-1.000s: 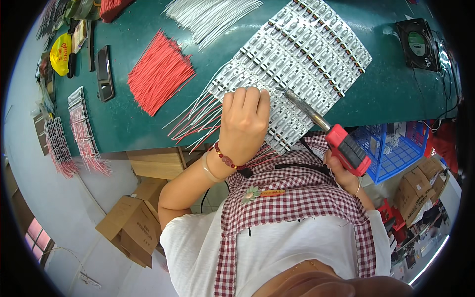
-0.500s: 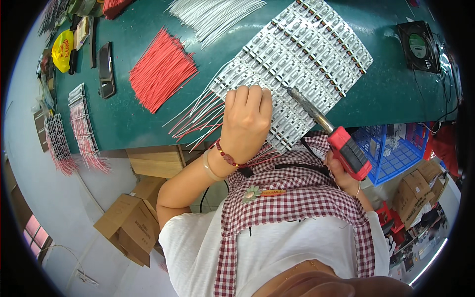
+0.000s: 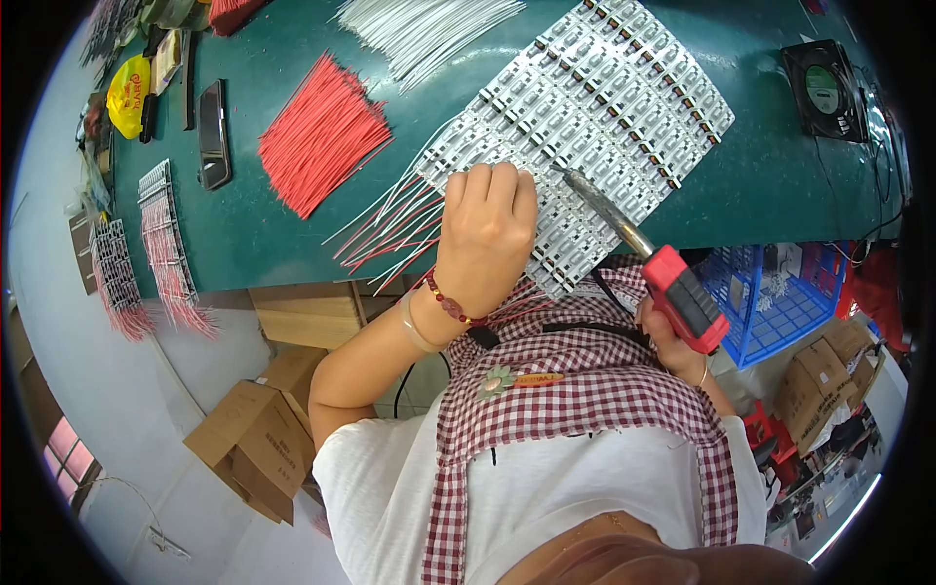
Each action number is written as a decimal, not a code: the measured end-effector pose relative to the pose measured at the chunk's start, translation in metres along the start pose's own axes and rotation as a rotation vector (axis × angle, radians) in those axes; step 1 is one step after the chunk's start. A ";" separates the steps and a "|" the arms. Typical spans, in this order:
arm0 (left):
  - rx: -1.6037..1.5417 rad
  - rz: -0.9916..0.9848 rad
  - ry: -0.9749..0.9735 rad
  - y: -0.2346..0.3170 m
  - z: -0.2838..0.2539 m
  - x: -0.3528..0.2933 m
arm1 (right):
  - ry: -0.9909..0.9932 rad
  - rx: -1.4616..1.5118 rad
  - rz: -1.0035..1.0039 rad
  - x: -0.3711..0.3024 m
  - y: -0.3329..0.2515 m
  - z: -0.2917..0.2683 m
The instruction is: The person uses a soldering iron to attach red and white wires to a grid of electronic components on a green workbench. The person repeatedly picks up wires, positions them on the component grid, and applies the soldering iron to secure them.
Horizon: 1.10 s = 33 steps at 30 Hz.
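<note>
The board (image 3: 624, 107) lies on the table (image 3: 746, 200), upper centre of the frame. Right hand (image 3: 668, 336): clamped on the iron (image 3: 673, 278), its tip over the board. Left hand (image 3: 487, 219): fingers bunched together at the board; fingertips hidden, grip cannot be told. Steady the left hand, treat the tip as hot, and keep it off the fingers and trailing wires (image 3: 395, 226).

A black phone (image 3: 214, 136) lies near a yellow bag (image 3: 127, 102) on the left, a black fan (image 3: 825, 93) sits on the right, and a brown box (image 3: 234, 421) and blue basket (image 3: 788, 320) are lower down.
</note>
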<state>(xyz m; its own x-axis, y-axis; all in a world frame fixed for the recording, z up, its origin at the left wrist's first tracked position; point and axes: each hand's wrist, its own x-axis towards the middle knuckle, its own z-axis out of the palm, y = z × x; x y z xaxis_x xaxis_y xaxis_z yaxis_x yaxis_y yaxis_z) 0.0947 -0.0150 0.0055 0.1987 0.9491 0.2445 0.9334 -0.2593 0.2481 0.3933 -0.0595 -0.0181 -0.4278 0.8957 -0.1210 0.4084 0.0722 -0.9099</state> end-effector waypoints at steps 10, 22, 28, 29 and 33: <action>0.038 -0.030 -0.003 -0.003 -0.002 0.001 | -0.018 0.209 0.145 -0.009 0.005 -0.007; -0.122 -0.078 0.096 0.008 0.010 -0.007 | -0.018 0.091 0.107 -0.012 0.012 -0.003; -0.110 -0.076 0.071 0.009 0.008 -0.005 | -0.008 0.008 0.021 -0.008 0.009 -0.001; -0.111 -0.074 0.075 0.009 0.008 -0.005 | -0.006 0.005 0.019 -0.007 0.006 -0.002; -0.104 -0.068 0.085 0.009 0.008 -0.004 | -0.002 0.060 0.055 -0.015 0.012 -0.002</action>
<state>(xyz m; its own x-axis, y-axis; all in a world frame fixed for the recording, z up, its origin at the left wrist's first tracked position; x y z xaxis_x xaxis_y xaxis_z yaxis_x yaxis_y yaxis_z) 0.1049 -0.0196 -0.0008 0.1064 0.9476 0.3013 0.9069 -0.2167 0.3614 0.4057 -0.0711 -0.0267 -0.4074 0.8968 -0.1724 0.3821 -0.0041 -0.9241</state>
